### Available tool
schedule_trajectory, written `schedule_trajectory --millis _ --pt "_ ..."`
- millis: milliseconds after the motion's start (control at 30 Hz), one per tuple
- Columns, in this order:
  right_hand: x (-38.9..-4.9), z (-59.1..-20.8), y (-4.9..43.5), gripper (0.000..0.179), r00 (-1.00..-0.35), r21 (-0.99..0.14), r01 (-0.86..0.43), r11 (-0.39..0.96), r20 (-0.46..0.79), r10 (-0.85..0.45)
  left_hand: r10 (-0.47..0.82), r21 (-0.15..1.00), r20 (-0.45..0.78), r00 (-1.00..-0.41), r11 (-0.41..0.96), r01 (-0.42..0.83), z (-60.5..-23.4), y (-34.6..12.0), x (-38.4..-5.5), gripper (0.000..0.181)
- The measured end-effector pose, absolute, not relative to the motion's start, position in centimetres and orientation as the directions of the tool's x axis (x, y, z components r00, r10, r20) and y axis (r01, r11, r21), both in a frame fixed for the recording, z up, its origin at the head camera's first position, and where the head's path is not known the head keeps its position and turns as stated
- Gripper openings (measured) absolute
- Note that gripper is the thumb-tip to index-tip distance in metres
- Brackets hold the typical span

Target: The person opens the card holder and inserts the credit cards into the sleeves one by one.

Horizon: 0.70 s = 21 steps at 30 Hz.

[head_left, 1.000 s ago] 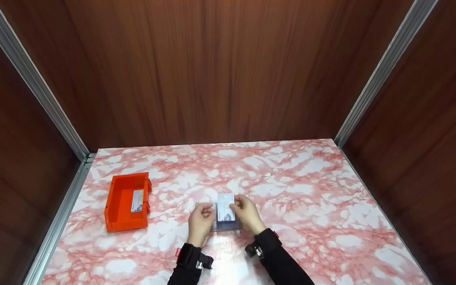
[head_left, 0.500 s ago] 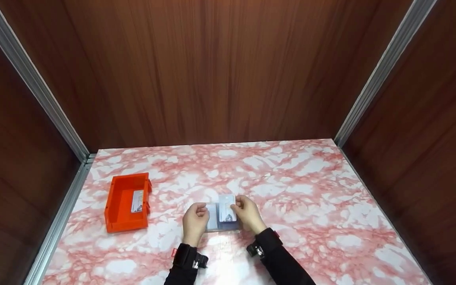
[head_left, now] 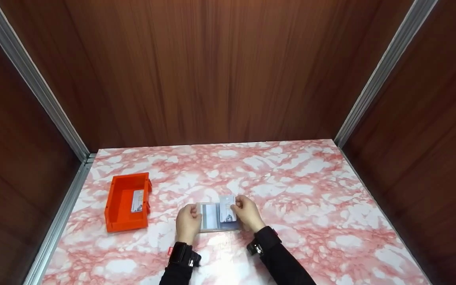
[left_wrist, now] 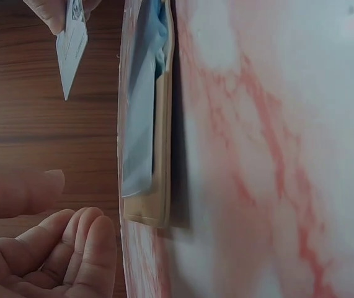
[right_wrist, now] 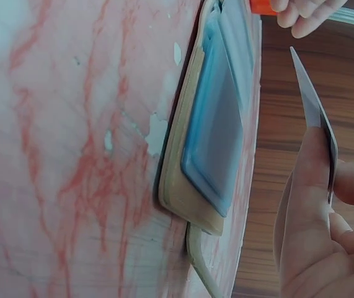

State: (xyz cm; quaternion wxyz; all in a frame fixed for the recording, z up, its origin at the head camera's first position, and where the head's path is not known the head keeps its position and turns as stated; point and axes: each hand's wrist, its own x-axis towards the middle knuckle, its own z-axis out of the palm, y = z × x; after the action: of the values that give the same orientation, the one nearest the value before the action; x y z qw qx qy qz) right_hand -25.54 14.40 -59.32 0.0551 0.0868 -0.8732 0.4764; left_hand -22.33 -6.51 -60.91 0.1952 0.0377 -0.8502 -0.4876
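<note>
A card holder [head_left: 209, 217] with a tan cover and clear plastic sleeves lies spread on the table in front of me. My right hand [head_left: 249, 215] pinches a pale printed card [head_left: 227, 208] between thumb and fingers, above the holder's right half. In the right wrist view the card [right_wrist: 312, 102] stands apart from the bluish sleeves [right_wrist: 217, 133]. At the holder's left edge is my left hand [head_left: 187, 222]. The left wrist view shows this hand [left_wrist: 71, 254] with thumb and bent fingers apart, nothing between them, beside the tan cover [left_wrist: 146, 211].
An orange bin [head_left: 119, 206] sits on the left side of the marbled table [head_left: 291, 245], with another card [head_left: 137, 201] inside it. A tan strap [right_wrist: 196, 257] sticks out from the holder. Brown wood-grain walls [head_left: 228, 79] enclose the back and sides.
My left hand has moved left across the holder, uncovering its left sleeves. The right hand has shifted very slightly right, still pinching the card.
</note>
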Motion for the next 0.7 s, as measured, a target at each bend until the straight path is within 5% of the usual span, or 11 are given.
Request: schedule_trajectory --millis 500,700 --pt "-25.64 -60.01 14.08 0.016 -0.979 -0.798 -0.204 0.568 0.161 -0.126 -0.243 0.811 0.319 -0.916 0.570 0.131 -61.37 -6.97 -22.33 0.027" --pt "-25.55 -60.33 13.95 0.018 -0.981 -0.775 -0.194 0.601 0.151 -0.121 -0.226 0.800 0.227 -0.947 0.598 0.049 -61.74 -7.02 -22.56 0.029"
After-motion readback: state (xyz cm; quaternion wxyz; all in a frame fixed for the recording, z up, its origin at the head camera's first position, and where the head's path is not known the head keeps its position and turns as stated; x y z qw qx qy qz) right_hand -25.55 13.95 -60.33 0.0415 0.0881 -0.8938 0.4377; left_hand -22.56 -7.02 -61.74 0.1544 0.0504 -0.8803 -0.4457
